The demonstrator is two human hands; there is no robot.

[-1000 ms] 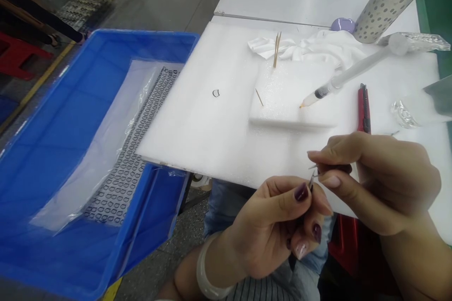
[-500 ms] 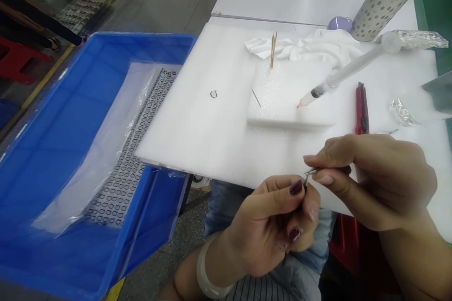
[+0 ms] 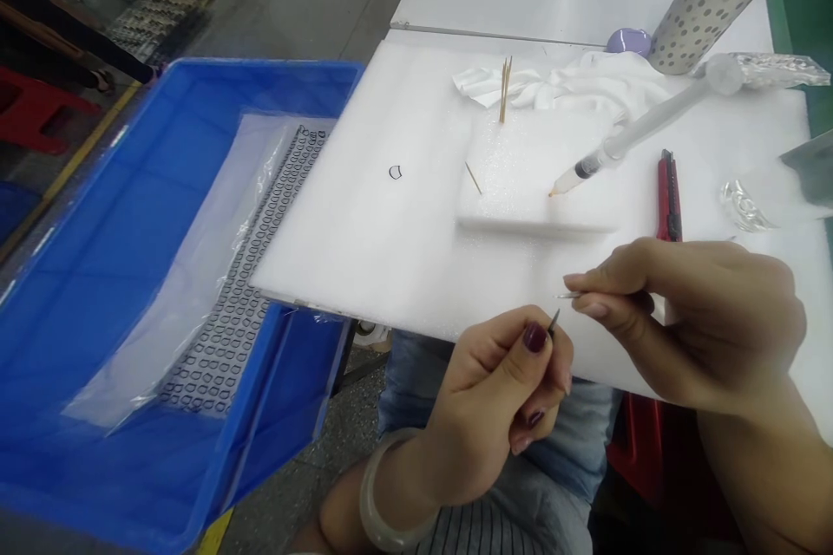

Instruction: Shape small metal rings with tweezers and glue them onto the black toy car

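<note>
My left hand point(image 3: 501, 403), wearing a pale bangle point(image 3: 383, 494), pinches a small dark pointed tool point(image 3: 553, 323) between thumb and fingers. My right hand point(image 3: 690, 321) holds a thin metal pick or tweezer tip point(image 3: 569, 296) just above and right of it, with a small gap between the two tips. Both hands are over the near edge of a white foam board point(image 3: 364, 234). A tiny black rubber ring point(image 3: 395, 173) lies alone on the foam, left of my hands. Whatever the tips may hold is too small to tell.
On the board are a raised foam block point(image 3: 521, 208), a syringe point(image 3: 586, 169), a red utility knife point(image 3: 669, 199), toothpicks point(image 3: 503, 91) and a white cloth point(image 3: 586, 82). At left, a blue crate point(image 3: 162, 191) holds a plastic-covered sheet of black rings point(image 3: 240, 321).
The two tool tips, close together at the earlier moments, have come apart. My left hand has shifted left and slightly up, and my right hand has risen a little.
</note>
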